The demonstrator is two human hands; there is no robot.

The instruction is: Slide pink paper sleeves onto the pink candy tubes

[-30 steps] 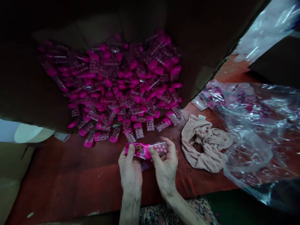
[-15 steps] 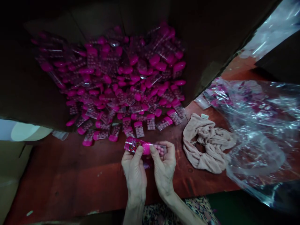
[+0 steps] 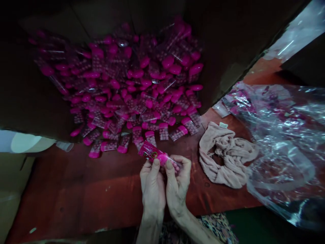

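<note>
Both my hands hold a clear packet of pink balls (image 3: 158,155), which has a bright pink printed end. It tilts with that end up and to the left. My left hand (image 3: 152,188) pinches it between thumb and fingers, and my right hand (image 3: 177,183) grips the end with the balls, partly hiding it. Just beyond my hands lies a large heap of similar pink-capped clear packets (image 3: 114,89), its near edge almost touching the packet in my hands. The heap spreads over the dark red table (image 3: 76,193).
A crumpled pale pink cloth (image 3: 225,157) lies to the right of my hands. Further right is a large clear plastic bag (image 3: 279,142) with pink packets inside. Dark cardboard walls (image 3: 233,40) rise behind the heap. A small clear cup (image 3: 64,146) lies at the left.
My hands have drawn closer together and moved right. The packet has turned, its printed end now tilted up and to the left instead of lying nearly level.
</note>
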